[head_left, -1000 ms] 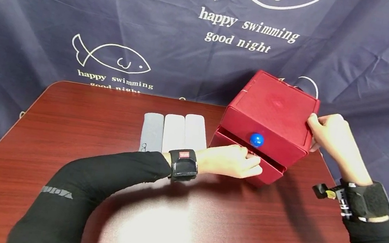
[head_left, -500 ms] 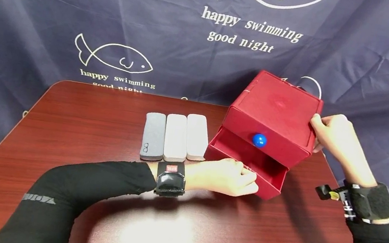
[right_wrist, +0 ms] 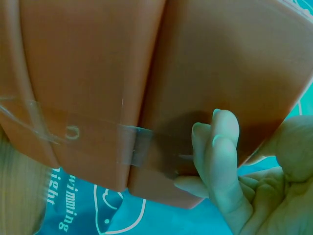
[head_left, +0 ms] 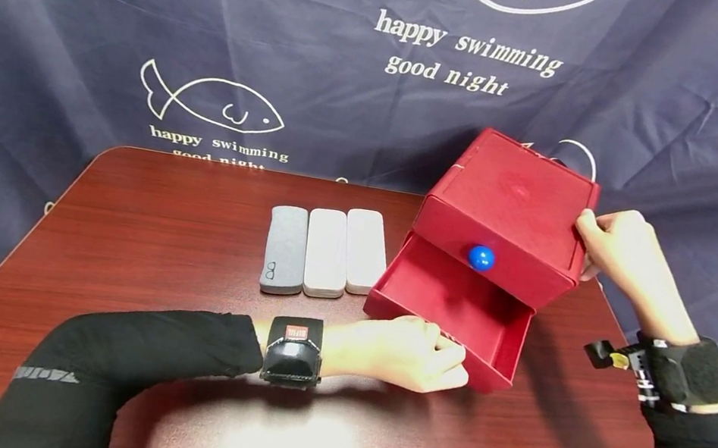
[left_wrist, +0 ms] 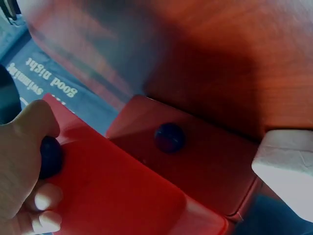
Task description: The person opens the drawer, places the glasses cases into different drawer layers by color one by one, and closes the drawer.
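A red box (head_left: 514, 200) with two drawers stands at the table's right rear, turned at an angle. Its lower drawer (head_left: 452, 298) is pulled well out and looks empty. My left hand (head_left: 450, 359) grips that drawer's front; in the left wrist view the left hand (left_wrist: 24, 161) has thumb and fingers curled round a dark blue knob (left_wrist: 50, 155). The upper drawer is closed, and its blue knob (head_left: 481, 257) (left_wrist: 169, 137) is free. My right hand (head_left: 587, 237) grips the box's right rear corner, with its fingers (right_wrist: 215, 156) against the side wall of the box (right_wrist: 98, 88).
Three oblong cases lie side by side left of the box: dark grey (head_left: 284, 248), light grey (head_left: 326, 251) and white (head_left: 364, 250). The brown wooden table (head_left: 159, 226) has rounded corners. A navy printed cloth (head_left: 154, 11) hangs behind it.
My left hand has pulled the lower drawer out toward me, from barely open to well out. The right hand has stayed on the box's corner.
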Action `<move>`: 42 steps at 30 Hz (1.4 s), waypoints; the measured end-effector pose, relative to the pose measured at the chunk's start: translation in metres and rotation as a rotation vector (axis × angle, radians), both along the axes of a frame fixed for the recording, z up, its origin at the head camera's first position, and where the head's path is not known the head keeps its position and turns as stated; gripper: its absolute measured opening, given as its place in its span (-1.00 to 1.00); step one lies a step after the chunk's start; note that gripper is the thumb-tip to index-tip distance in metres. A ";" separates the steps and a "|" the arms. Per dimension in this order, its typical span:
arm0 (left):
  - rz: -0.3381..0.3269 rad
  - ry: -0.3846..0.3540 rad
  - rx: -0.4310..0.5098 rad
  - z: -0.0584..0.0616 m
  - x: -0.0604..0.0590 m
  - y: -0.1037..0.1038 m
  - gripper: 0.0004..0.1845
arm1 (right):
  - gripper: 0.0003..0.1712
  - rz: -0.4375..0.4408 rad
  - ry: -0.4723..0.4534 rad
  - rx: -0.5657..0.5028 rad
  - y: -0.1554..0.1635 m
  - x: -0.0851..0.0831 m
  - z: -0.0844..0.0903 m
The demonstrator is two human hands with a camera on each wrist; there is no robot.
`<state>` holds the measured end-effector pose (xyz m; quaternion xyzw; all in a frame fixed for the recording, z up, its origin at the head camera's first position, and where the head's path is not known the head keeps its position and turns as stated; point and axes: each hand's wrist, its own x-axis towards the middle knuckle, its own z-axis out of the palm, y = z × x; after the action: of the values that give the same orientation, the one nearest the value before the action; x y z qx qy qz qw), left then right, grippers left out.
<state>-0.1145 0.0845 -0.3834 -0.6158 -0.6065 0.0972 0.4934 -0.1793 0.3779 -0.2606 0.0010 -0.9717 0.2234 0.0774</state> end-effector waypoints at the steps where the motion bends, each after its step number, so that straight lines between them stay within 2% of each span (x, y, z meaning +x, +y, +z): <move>1: -0.003 0.003 0.008 0.000 0.002 -0.001 -0.78 | -0.34 -0.001 0.000 0.002 0.000 0.000 0.000; 13: 0.002 0.018 0.052 -0.004 0.014 -0.004 -0.80 | -0.34 -0.004 -0.006 0.003 0.000 0.002 0.000; 19: 0.017 0.049 0.004 0.002 0.022 -0.011 -0.80 | -0.33 -0.009 -0.001 -0.005 0.000 0.001 0.000; 25: -0.002 0.051 -0.025 0.004 0.030 -0.015 -0.80 | -0.33 -0.006 0.001 -0.009 0.000 0.000 0.001; 34: -0.014 0.057 0.003 0.004 0.032 -0.018 -0.78 | -0.35 0.000 -0.005 -0.019 -0.003 0.002 0.002; 42: -0.014 0.031 0.008 0.004 0.034 -0.021 -0.79 | -0.34 -0.004 0.000 -0.013 -0.003 0.003 0.002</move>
<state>-0.0805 0.0632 -0.3795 -0.6164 -0.5949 0.1010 0.5060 -0.1766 0.3746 -0.2586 -0.0012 -0.9702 0.2293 0.0777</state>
